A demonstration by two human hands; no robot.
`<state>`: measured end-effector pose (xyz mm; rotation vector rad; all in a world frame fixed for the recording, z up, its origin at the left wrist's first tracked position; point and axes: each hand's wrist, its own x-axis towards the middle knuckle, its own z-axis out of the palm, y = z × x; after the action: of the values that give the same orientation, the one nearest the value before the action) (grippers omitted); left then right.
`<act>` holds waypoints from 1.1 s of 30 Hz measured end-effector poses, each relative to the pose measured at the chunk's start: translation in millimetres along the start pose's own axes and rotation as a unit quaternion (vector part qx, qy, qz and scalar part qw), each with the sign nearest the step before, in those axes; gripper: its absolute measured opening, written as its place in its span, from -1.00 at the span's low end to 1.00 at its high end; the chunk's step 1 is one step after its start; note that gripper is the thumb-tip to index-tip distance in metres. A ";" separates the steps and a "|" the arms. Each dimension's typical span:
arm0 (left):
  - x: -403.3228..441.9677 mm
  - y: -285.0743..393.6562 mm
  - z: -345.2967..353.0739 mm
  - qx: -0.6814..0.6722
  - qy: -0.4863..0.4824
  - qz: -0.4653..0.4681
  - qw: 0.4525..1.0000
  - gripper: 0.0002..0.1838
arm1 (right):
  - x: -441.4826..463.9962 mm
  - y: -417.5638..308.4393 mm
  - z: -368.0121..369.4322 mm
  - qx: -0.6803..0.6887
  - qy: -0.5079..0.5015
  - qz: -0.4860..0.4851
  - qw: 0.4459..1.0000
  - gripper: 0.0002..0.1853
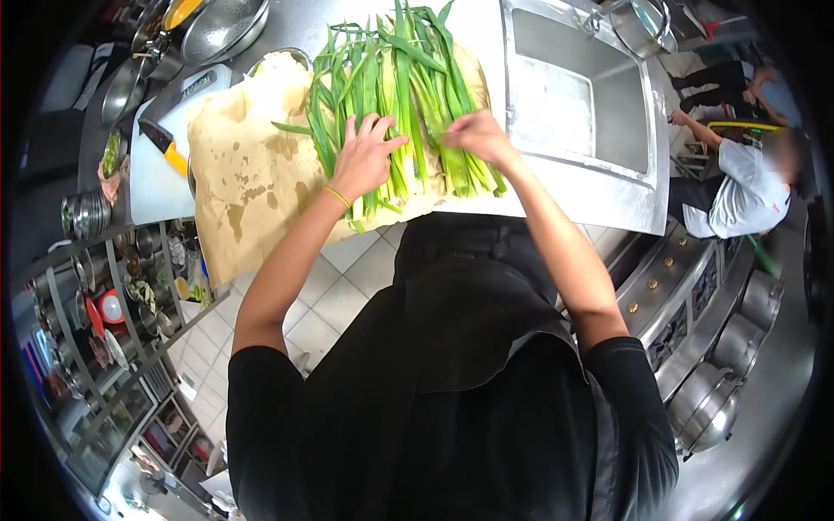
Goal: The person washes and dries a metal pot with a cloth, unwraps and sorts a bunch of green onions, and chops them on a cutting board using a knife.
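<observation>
A thick spread of green onions [382,95] lies on brown paper [252,174], leafy tops pointing away from me and pale stems towards me. My left hand [367,158] rests on the left part of the stems, fingers spread and open; a yellow band circles its wrist. Over the right part of the bunch is my right hand [483,139], slightly blurred, its fingers curled together in a pinch. Whatever may be between those fingertips is too small or smeared to make out.
Right of the onions is a metal sink [578,95]. To the left, a knife with an orange handle [174,161] lies on a white cutting board [161,195]. A metal colander [224,30] stands at the back left. Another person [747,178] works at the right.
</observation>
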<state>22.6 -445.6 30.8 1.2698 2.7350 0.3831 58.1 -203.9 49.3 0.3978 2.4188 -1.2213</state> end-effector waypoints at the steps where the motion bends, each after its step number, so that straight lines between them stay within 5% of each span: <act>1: -1.1 -0.2 0.8 -0.010 0.004 0.000 1.000 -0.46 | -24.0 -14.6 -32.2 0.006 -0.010 0.017 1.000 -0.77; 4: -3.5 1.4 -1.7 -0.023 -0.001 -0.026 0.999 -0.47 | -71.4 -7.8 -115.0 0.066 -0.067 0.005 0.996 -0.78; 7: 0.2 3.5 0.4 -0.044 -0.011 -0.040 0.998 -0.53 | -123.5 13.4 -192.1 0.110 -0.021 -0.024 0.993 -0.88; 10: 13.2 13.3 -1.4 -0.042 0.046 -0.054 0.997 -0.67 | -165.5 47.8 -269.6 0.161 0.081 -0.085 0.980 -0.91; 13: 43.0 44.5 -3.5 -0.201 0.131 -0.208 0.948 -0.89 | -196.5 67.1 -331.1 0.149 0.232 -0.114 0.955 -0.90; 16: 68.1 71.6 24.2 -0.145 0.077 -0.271 0.948 -0.83 | -218.5 99.1 -407.3 0.128 0.363 -0.158 0.909 -0.85; 24: 83.7 103.0 55.1 -0.126 0.120 -0.445 0.878 -0.81 | -143.5 210.2 -563.8 -0.063 0.619 -0.167 0.765 -0.78; 28: 79.9 97.5 60.5 -0.115 0.164 -0.462 0.864 -0.87 | -3.2 304.8 -612.5 -0.138 0.619 -0.166 0.755 -0.81; 30: 76.5 92.8 55.3 -0.120 0.149 -0.449 0.873 -0.82 | 85.2 405.9 -646.5 -0.360 0.400 -0.025 0.842 -0.50; 33: 71.6 98.9 40.2 -0.031 0.175 -0.445 0.878 -0.76 | 144.8 494.7 -639.2 -0.301 0.348 0.011 0.888 -0.41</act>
<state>57.1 -322.2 19.6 -0.1842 3.1656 0.6106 -2.7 612.0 -20.8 0.7517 3.1962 -0.2486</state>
